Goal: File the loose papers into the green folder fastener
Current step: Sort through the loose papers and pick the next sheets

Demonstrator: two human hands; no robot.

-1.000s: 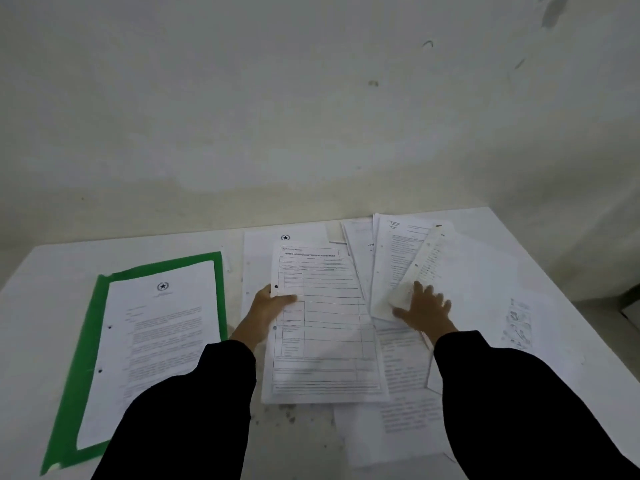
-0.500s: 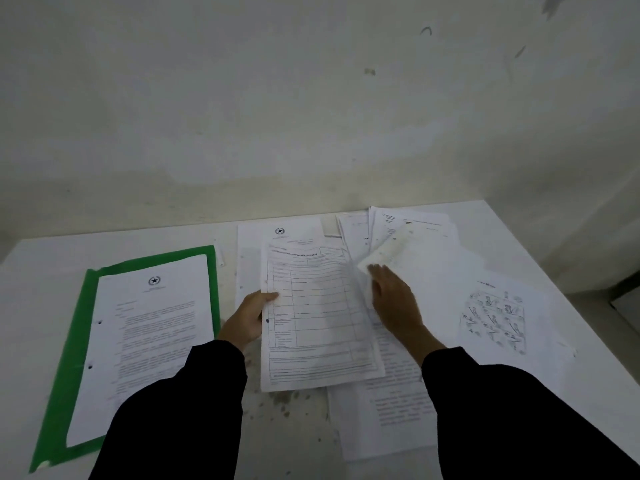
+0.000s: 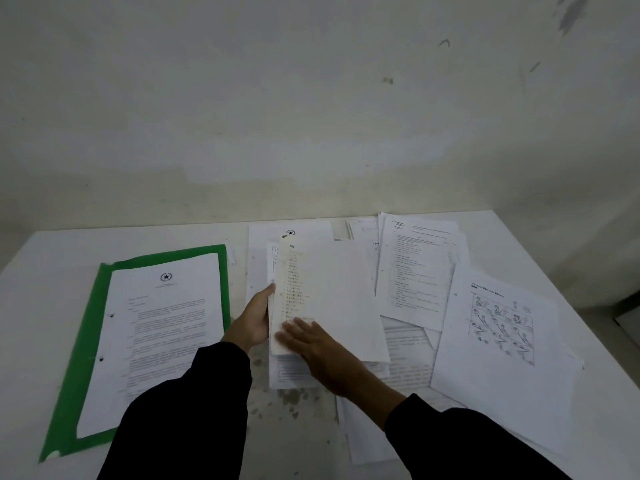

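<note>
The green folder [image 3: 86,334] lies open at the left of the table, with a punched letter sheet [image 3: 166,327] on top of it. In the middle sits a small stack of papers [image 3: 329,299]. My left hand [image 3: 254,320] grips the stack's left edge. My right hand [image 3: 311,344] rests with straight fingers on the topmost sheet, near its lower left corner. More loose papers [image 3: 415,271] spread out to the right, among them a sheet with drawings [image 3: 502,327].
The white table [image 3: 52,258] stands against a pale wall [image 3: 311,116]. Its right edge runs diagonally at the far right, with floor beyond. Dark specks mark the tabletop in front of the stack.
My right hand has carried a sheet from the right pile leftward and laid it on the stack that my left hand holds. The form on top of the stack is now covered.
</note>
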